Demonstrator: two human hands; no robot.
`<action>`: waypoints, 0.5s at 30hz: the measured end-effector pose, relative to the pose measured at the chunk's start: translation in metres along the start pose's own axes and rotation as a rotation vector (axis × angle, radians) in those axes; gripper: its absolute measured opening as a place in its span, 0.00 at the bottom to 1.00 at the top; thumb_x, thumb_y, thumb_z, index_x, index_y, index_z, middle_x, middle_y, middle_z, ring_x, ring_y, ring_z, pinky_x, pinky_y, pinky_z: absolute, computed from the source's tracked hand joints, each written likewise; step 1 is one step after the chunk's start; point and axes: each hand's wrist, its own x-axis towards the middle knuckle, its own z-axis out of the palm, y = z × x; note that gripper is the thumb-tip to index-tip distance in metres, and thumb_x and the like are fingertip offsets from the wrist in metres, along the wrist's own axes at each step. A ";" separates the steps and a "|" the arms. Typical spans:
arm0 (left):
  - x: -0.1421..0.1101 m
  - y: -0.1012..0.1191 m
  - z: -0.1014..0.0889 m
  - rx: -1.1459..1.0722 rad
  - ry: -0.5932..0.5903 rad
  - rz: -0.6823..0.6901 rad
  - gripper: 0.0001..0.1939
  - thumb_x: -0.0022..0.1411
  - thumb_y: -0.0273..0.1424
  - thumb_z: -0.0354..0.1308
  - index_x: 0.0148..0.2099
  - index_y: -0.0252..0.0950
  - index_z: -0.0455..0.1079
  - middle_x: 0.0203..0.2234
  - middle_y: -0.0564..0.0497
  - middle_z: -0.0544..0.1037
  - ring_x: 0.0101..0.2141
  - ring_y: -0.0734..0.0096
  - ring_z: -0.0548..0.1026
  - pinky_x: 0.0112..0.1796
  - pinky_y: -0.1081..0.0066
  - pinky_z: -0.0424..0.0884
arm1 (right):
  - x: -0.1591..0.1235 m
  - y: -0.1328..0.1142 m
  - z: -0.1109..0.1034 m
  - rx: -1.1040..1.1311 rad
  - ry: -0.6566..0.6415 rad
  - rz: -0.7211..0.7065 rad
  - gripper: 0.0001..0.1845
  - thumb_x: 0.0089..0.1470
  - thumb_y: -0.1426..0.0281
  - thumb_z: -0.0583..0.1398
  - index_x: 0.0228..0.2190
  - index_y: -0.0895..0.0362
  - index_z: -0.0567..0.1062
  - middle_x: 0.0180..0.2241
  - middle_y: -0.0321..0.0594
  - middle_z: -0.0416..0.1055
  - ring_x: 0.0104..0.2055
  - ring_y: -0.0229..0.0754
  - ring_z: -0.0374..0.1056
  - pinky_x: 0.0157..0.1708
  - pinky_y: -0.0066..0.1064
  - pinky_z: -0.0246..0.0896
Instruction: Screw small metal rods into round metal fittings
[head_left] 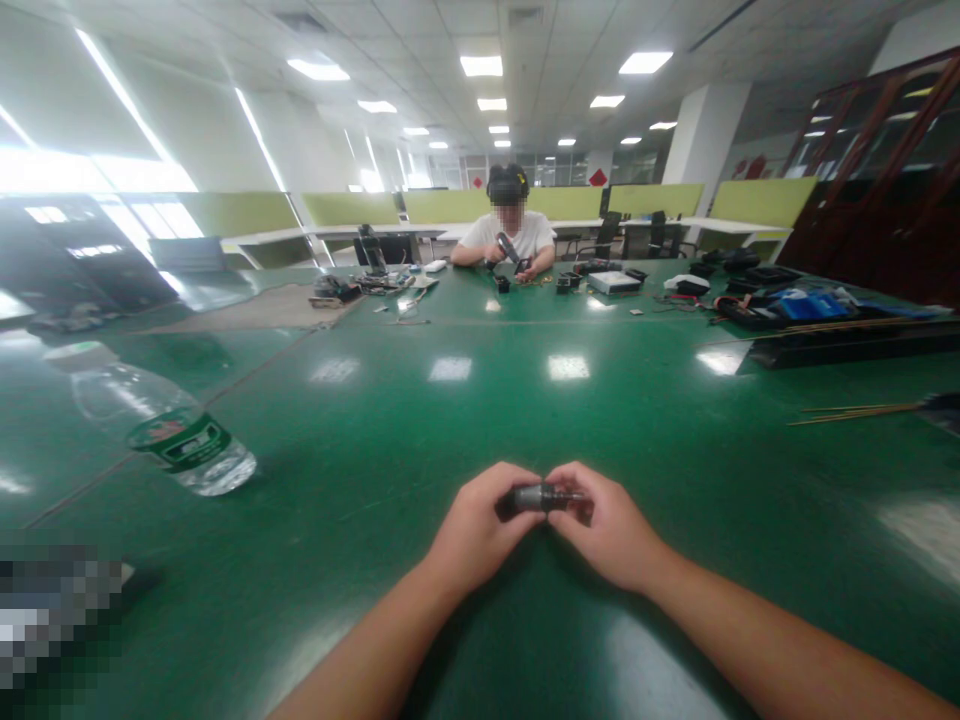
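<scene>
My head view is bright. Daylight enters at the window blinds (255,140) on the left and washes out that side. Ceiling lights (481,66) produce white glare patches on the green table (390,400). Wide-angle distortion stretches the edges. The left background is blurred. Pixel blocks mask the lower-left corner and a face.

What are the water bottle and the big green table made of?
The bottle looks like clear, shiny plastic: you can see through its side, and light glints on it. Its green label could be thin plastic or paper. The table has a smooth, glossy green top that mirrors the ceiling lights, perhaps a coated board or a mat; I can't tell which.
</scene>
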 end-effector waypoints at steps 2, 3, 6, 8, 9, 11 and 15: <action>0.000 -0.001 0.000 0.001 -0.001 0.002 0.12 0.57 0.26 0.65 0.45 0.39 0.73 0.38 0.52 0.77 0.40 0.69 0.74 0.43 0.70 0.68 | 0.000 -0.001 0.000 0.003 0.005 -0.002 0.14 0.50 0.75 0.60 0.41 0.54 0.73 0.36 0.37 0.75 0.34 0.41 0.70 0.34 0.30 0.64; 0.000 -0.001 0.001 0.001 0.001 0.000 0.12 0.57 0.26 0.65 0.45 0.39 0.73 0.38 0.52 0.78 0.40 0.69 0.74 0.43 0.70 0.68 | 0.000 -0.001 0.000 0.005 0.008 -0.001 0.14 0.50 0.75 0.60 0.41 0.54 0.73 0.36 0.38 0.75 0.34 0.41 0.70 0.35 0.31 0.65; 0.000 -0.002 0.002 -0.004 0.002 -0.007 0.12 0.56 0.27 0.66 0.44 0.40 0.74 0.38 0.52 0.78 0.40 0.68 0.75 0.43 0.70 0.68 | 0.000 -0.002 0.000 0.013 0.010 0.005 0.13 0.51 0.75 0.60 0.40 0.54 0.74 0.36 0.38 0.75 0.36 0.42 0.71 0.37 0.31 0.65; 0.000 -0.001 0.002 -0.011 -0.002 -0.007 0.12 0.57 0.28 0.66 0.44 0.39 0.74 0.38 0.52 0.78 0.40 0.68 0.75 0.43 0.69 0.69 | 0.000 -0.003 0.000 0.025 0.012 0.005 0.12 0.51 0.75 0.60 0.40 0.55 0.74 0.36 0.38 0.75 0.36 0.42 0.71 0.37 0.31 0.65; 0.000 -0.001 0.002 -0.016 -0.005 -0.006 0.12 0.57 0.29 0.66 0.44 0.39 0.74 0.38 0.51 0.78 0.39 0.68 0.75 0.43 0.69 0.69 | 0.001 -0.003 0.000 0.031 0.011 0.004 0.12 0.51 0.75 0.60 0.40 0.55 0.74 0.36 0.38 0.75 0.36 0.42 0.71 0.37 0.31 0.66; 0.000 -0.001 0.002 -0.020 -0.013 -0.007 0.12 0.57 0.29 0.67 0.44 0.40 0.74 0.38 0.51 0.78 0.40 0.68 0.75 0.43 0.69 0.69 | 0.001 -0.002 0.000 0.043 0.011 0.000 0.12 0.52 0.75 0.60 0.40 0.55 0.75 0.36 0.38 0.75 0.37 0.42 0.71 0.38 0.31 0.66; 0.000 -0.002 0.002 -0.013 -0.012 -0.007 0.12 0.57 0.30 0.67 0.45 0.40 0.74 0.39 0.51 0.78 0.40 0.67 0.75 0.43 0.68 0.69 | 0.002 -0.002 0.000 0.049 0.010 -0.012 0.10 0.53 0.74 0.60 0.39 0.55 0.76 0.36 0.38 0.76 0.36 0.41 0.71 0.37 0.31 0.65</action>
